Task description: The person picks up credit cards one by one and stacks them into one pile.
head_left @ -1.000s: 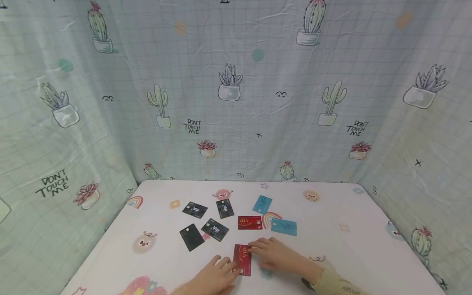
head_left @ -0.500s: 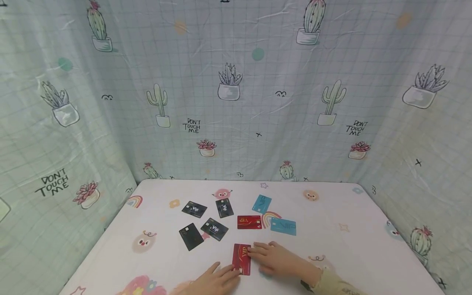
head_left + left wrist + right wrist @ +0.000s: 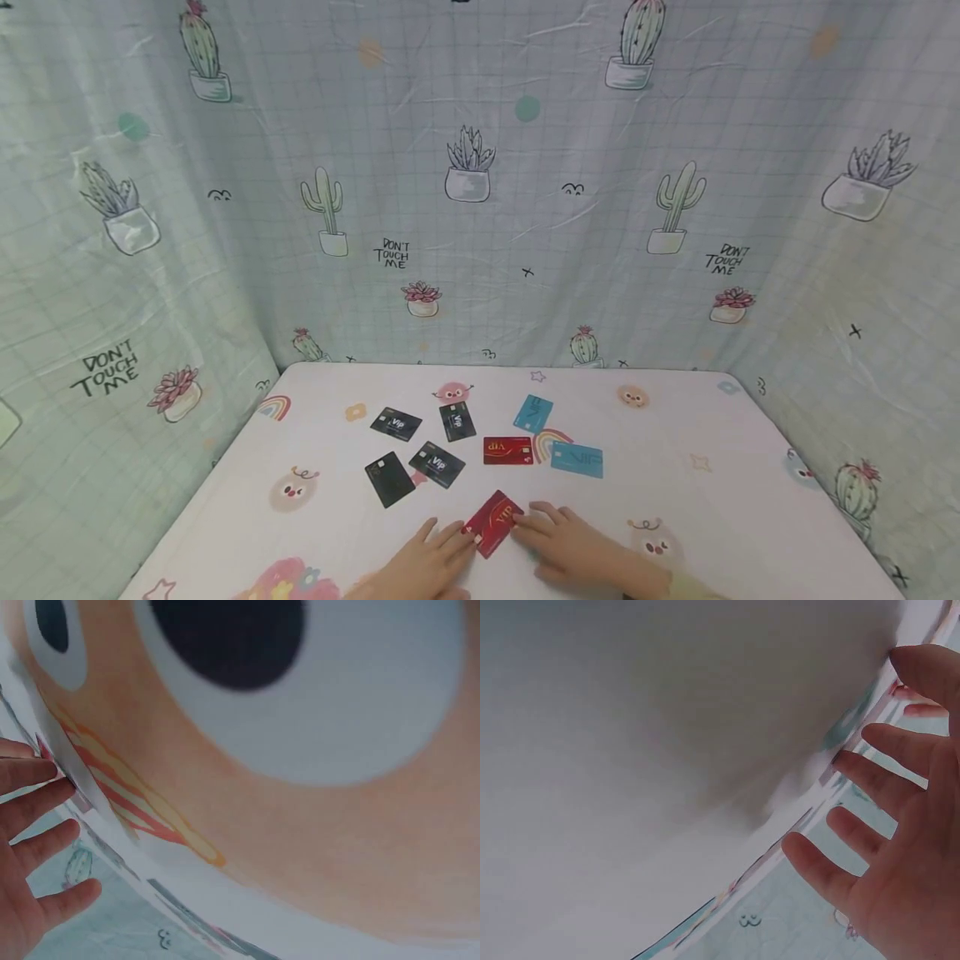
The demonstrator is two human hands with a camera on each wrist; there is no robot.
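Note:
A red VIP card [image 3: 492, 523] lies tilted on the table near the front, between both hands. My left hand [image 3: 422, 563] touches its lower left corner with outstretched fingertips. At its right edge rest the fingertips of my right hand [image 3: 567, 545]. In the left wrist view, the left hand [image 3: 30, 855] has its fingers spread and extended. The right hand [image 3: 907, 817] shows the same spread in the right wrist view. A second red VIP card [image 3: 507, 451] lies behind the first one.
Several black cards, among them a plain-looking black card [image 3: 390, 479], lie at the middle left. Two blue VIP cards, one upright [image 3: 533, 413] and one sideways [image 3: 577, 460], lie to the right. A cactus-print curtain [image 3: 480, 275] encloses the patterned white table [image 3: 720, 517].
The red card between the hands has turned clockwise from nearly upright to a diagonal. The left fingertips have shifted slightly up and left, while the right hand has moved slightly right and down.

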